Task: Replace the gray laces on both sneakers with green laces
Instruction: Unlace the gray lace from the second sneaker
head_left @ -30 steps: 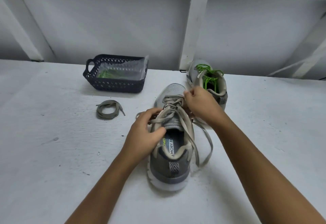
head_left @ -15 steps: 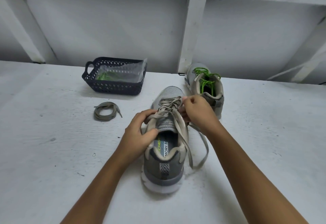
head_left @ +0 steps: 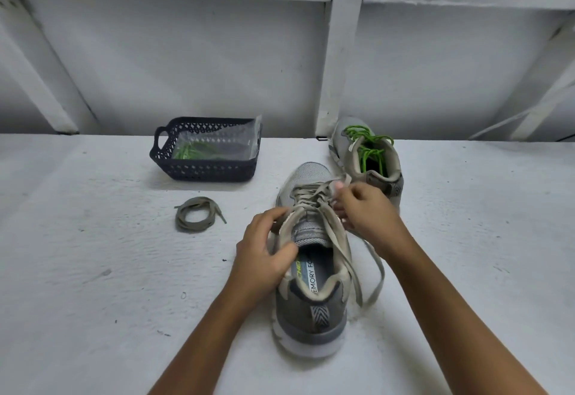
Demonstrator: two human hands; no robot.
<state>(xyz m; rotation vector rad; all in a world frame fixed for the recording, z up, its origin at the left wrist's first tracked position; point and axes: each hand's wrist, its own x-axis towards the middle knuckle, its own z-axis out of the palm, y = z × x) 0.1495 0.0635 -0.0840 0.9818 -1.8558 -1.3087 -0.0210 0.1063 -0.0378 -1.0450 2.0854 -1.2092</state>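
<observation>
A gray sneaker point(head_left: 311, 310) stands heel toward me at the middle of the white table, threaded with a gray lace point(head_left: 311, 200) whose loose ends trail down its right side. My left hand point(head_left: 264, 254) grips the sneaker's left collar, thumb at the opening. My right hand point(head_left: 367, 211) pinches the gray lace at the upper eyelets on the right. Behind it stands a second gray sneaker point(head_left: 373, 161) with a green lace point(head_left: 365, 145) in it. A removed gray lace point(head_left: 196, 214) lies coiled to the left.
A dark perforated basket point(head_left: 202, 170) at the back left holds a clear plastic bag with green laces point(head_left: 189, 152). A white wall with slanted beams rises right behind the table.
The near sneaker has slid a little toward me and left. My right hand moved slightly along the lace, still pinching it; my left hand keeps its grip on the collar.
</observation>
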